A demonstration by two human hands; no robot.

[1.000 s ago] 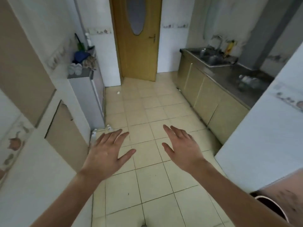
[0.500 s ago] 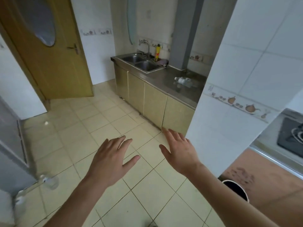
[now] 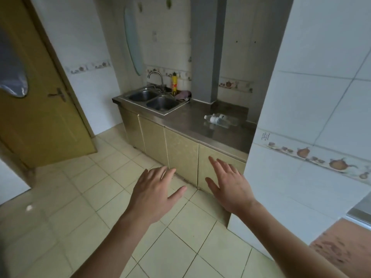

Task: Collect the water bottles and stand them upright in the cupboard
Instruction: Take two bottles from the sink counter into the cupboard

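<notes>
A long steel counter (image 3: pixel 202 125) runs along the far wall, dull grey and smooth, with pale yellowish cupboard doors (image 3: pixel 181 155) underneath, flat and speckled. At the counter's far left end sits a double sink (image 3: pixel 153 99) with a curved tap (image 3: pixel 157 79); a yellow bottle (image 3: pixel 174 82) stands behind the sink and a pinkish cloth (image 3: pixel 183 94) lies by its right edge. Toward the counter's right end, near a white tiled wall (image 3: pixel 313 109), clear plastic water bottles (image 3: pixel 218 119) with white caps lie on their sides, close together; how many I cannot tell. Left of the counter is a mustard wooden door (image 3: pixel 40 109) with an oval glass pane. The floor (image 3: pixel 86 197) below is cream square tile. Both hands hang over it in front of the cupboard doors, left hand (image 3: pixel 153 194) and right hand (image 3: pixel 228 185), palms down, fingers spread and relaxed, gripping nothing
</notes>
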